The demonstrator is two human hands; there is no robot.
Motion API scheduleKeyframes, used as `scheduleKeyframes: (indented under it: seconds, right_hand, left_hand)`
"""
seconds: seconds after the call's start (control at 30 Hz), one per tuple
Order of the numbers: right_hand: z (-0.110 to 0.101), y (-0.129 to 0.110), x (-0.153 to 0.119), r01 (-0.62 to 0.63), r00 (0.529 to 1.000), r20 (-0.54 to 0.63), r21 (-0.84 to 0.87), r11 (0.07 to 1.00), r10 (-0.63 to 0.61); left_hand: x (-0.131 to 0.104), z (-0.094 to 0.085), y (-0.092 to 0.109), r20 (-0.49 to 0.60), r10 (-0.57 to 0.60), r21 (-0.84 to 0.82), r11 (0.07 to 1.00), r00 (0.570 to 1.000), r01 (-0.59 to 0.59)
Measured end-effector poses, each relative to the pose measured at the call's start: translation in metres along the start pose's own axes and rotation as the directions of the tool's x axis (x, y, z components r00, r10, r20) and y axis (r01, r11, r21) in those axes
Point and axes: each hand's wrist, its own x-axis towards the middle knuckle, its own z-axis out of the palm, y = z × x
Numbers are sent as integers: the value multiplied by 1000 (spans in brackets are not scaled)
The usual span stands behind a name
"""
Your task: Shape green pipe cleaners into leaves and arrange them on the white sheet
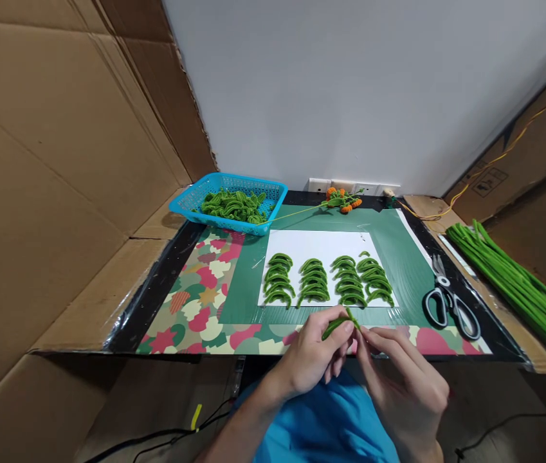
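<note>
Just past the table's front edge, my left hand (318, 350) is closed around a bent green pipe cleaner piece (334, 326), thumb on top. My right hand (400, 373) pinches the end of the same piece, its fingertips touching those of my left. Beyond them lies a white sheet (318, 243) bearing four columns of curved green pipe cleaner pieces (314, 281). One smaller piece (364, 253) sits above the rightmost column. My fingers cover part of the held piece.
A blue basket (194, 215) of green pipe cleaner pieces (235, 206) stands back left. Orange flowers (345, 199) lie by the wall sockets. Scissors (449, 299) and a bundle of straight green pipe cleaners (518, 289) are at right. Cardboard walls (51, 141) flank the table.
</note>
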Motion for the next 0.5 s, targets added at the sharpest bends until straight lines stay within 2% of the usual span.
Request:
scheduleKeyframes:
  seconds: [0.17,0.27,0.33,0.5]
  right_hand:
    - [-5,6,-3,56,998,19,-39,998,-55]
    - [-9,11,-4,107,993,47,-52,993,-105]
    - [-11,15,-7,119,991,64,-27,992,-117]
    - [-18,25,-11,51,996,75,12,999,-52]
  left_hand:
    - [3,0,0,25,-6,-7,1000,1000,6]
    - [4,-2,-1,10,-30,-75,997,1000,30]
    - [4,-4,-2,40,-57,-104,993,998,61]
    - [2,-7,3,109,-40,-31,999,993,44]
